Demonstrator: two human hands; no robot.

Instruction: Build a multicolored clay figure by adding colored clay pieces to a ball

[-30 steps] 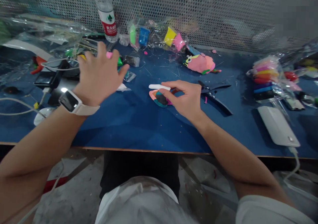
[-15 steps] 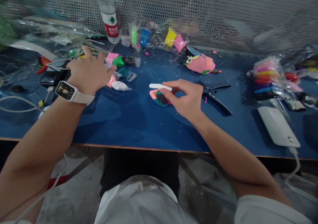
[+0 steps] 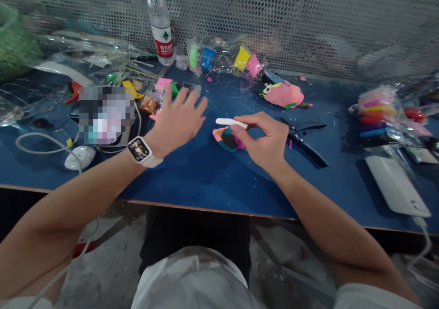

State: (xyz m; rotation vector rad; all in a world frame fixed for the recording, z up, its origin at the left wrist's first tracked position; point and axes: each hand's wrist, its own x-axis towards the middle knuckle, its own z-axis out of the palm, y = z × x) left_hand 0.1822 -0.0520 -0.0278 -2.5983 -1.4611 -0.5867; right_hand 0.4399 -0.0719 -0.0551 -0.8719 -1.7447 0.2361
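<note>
My left hand [image 3: 178,119] hovers over the blue table [image 3: 192,172] with its fingers spread and nothing in it, just right of small bags of pink, green and orange clay [image 3: 161,92]. My right hand [image 3: 265,140] pinches a white clay-shaping tool [image 3: 230,122] over a small flat clay piece [image 3: 227,139] of pink, teal and black. A watch sits on my left wrist [image 3: 140,150].
A pink clay figure [image 3: 283,94] lies behind the right hand, black pliers [image 3: 303,133] to its right. A water bottle [image 3: 161,23] and clay bags [image 3: 222,60] line the mesh wall. A white power bank [image 3: 396,185], a mouse [image 3: 79,157] and cables lie near the edges.
My left hand has moved right from the cluttered left side toward the middle, ending open beside the clay bags. The right hand has kept its grip on the white tool.
</note>
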